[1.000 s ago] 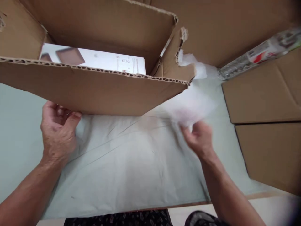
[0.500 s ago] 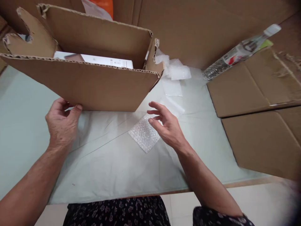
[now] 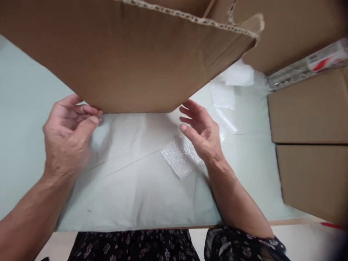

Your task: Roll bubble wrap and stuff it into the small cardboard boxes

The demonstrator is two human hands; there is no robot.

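A tall open cardboard box (image 3: pixel 141 69) looms over the upper left and middle, its torn fluted top edge close to the camera. At its lower left corner is my left hand (image 3: pixel 70 127), the fingers curled against the bottom edge and the thumb close to the fingertips. My right hand (image 3: pixel 202 134) is by the lower right corner, with fingers apart and the index fingertip at the box's side edge. What is inside the box cannot be seen from here. Beneath and beside the right hand lies a bubble-wrap pouch (image 3: pixel 175 159) on the pale green cloth.
More white bubble-wrap pieces (image 3: pixel 223 96) lie behind the right hand. A clear plastic bottle (image 3: pixel 301 70) rests along two brown cartons (image 3: pixel 312 174) on the right. The pale cloth (image 3: pixel 146 192) covers the table up to its front edge.
The box now fills more of the view and its inside is hidden. My left thumb has come off the box's front. My right hand has moved up to the right corner.
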